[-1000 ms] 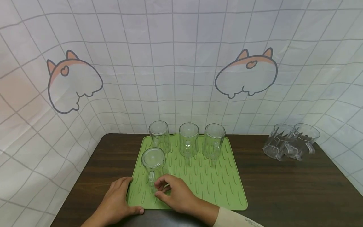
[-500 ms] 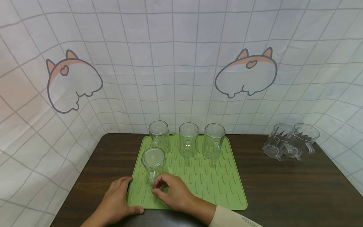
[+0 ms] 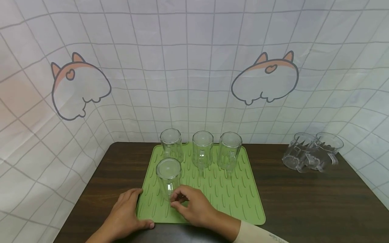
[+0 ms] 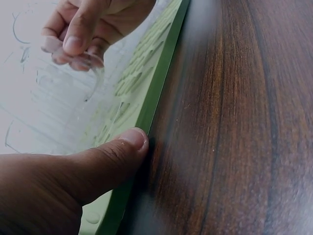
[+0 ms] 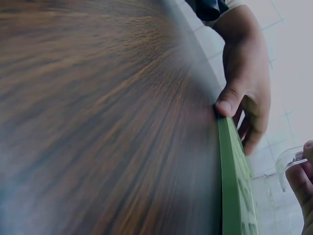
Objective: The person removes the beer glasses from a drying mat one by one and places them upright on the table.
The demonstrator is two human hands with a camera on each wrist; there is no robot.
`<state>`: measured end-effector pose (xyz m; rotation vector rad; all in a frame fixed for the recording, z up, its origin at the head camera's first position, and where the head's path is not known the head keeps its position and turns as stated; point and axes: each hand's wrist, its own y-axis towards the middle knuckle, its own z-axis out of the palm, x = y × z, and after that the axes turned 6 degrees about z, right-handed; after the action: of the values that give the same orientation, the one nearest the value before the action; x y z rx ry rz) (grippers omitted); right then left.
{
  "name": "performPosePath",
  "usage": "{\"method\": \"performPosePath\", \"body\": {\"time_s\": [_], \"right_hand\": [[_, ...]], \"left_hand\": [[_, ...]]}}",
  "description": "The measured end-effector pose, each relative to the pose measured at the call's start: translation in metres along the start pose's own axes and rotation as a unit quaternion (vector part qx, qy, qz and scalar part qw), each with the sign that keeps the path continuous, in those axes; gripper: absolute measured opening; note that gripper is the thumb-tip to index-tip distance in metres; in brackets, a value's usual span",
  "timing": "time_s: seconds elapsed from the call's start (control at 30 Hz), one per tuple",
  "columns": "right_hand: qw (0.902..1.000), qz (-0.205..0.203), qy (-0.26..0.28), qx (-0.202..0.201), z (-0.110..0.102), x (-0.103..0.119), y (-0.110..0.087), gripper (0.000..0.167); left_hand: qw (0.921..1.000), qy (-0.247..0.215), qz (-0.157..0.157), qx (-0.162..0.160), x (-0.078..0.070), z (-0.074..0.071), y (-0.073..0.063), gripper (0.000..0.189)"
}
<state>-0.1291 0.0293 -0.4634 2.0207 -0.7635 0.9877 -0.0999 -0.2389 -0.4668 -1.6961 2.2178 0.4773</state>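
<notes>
In the head view, a clear glass mug [image 3: 168, 170] stands, apparently upside down, on the front left part of a green ribbed mat [image 3: 234, 202]. My right hand [image 3: 194, 206] pinches the mug's handle between thumb and curled fingers. The left wrist view shows the clear handle [image 4: 95, 73] between those fingertips. At the mat's front left corner rests my left hand [image 3: 123, 214], thumb [image 4: 132, 139] against the front edge and fingers spread along the left edge. Behind, a row of glass mugs stands on the mat: left [image 3: 171, 143], middle [image 3: 202, 145] and right [image 3: 230, 146].
Two more clear mugs, one nearer [image 3: 293, 158] and one to its right [image 3: 328, 143], stand upright close together at the table's right back. The dark wooden table [image 3: 291, 202] ends at a white gridded curtain [image 3: 188, 74] behind and on both sides.
The front mug has shifted slightly right along the mat, and its handle has swung rightward with my right hand. My left hand has stayed at the mat corner.
</notes>
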Motion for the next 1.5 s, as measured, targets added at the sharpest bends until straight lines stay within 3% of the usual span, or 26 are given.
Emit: {"method": "performPosePath", "body": {"time_s": [0.3,1.27,1.5], "right_hand": [[1.0,-0.004,0.0,0.0,-0.018,0.002,-0.013,0.014],[0.9953,-0.007,-0.045,-0.086,-0.085,-0.008,-0.056,0.018],[0.9925,-0.046,-0.056,-0.098,-0.094,-0.008,-0.067,0.016]], "left_hand": [[1.0,-0.002,-0.005,0.003,-0.002,-0.002,0.0,0.122],[0.9991,-0.016,-0.012,0.038,-0.005,-0.003,0.004,0.126],[0.9987,-0.015,-0.017,0.046,-0.008,-0.004,0.006,0.127]]}}
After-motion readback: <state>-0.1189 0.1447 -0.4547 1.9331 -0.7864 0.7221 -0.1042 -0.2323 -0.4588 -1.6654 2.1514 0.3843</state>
